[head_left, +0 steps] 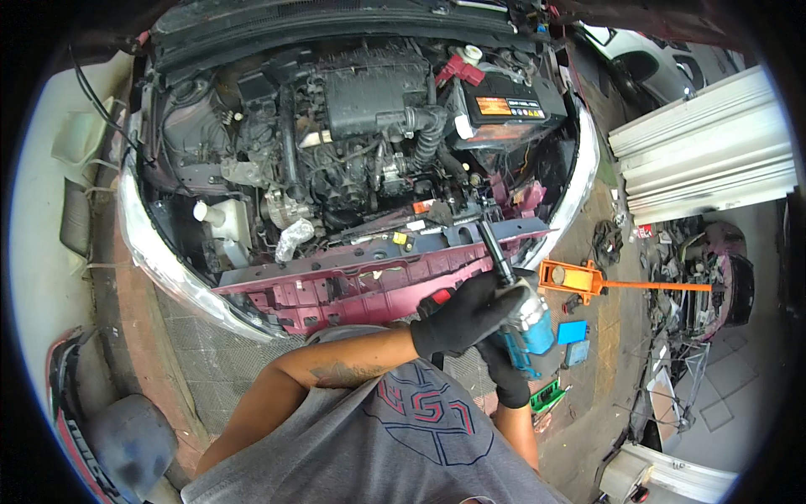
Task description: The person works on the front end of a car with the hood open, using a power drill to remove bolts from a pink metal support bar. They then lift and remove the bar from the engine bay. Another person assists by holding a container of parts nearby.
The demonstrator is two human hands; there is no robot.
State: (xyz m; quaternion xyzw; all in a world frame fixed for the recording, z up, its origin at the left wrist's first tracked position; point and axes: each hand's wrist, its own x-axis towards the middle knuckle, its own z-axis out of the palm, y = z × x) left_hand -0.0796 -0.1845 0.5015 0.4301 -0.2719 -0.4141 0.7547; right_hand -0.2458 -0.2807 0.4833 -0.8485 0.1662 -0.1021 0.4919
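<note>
Both your gloved hands close around the blue power wrench, left hand steadying its top, right hand at the grip below, so its long extension points toward 11 o'clock onto the maroon front crossmember.

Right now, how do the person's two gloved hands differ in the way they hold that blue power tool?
The left hand lies over the top of the blue power tool, near its long black extension, while the right hand grips lower down, at the handle. The left forearm crosses in front of the chest; the right comes straight up from below. Both wear black gloves and both grip the tool.
</note>
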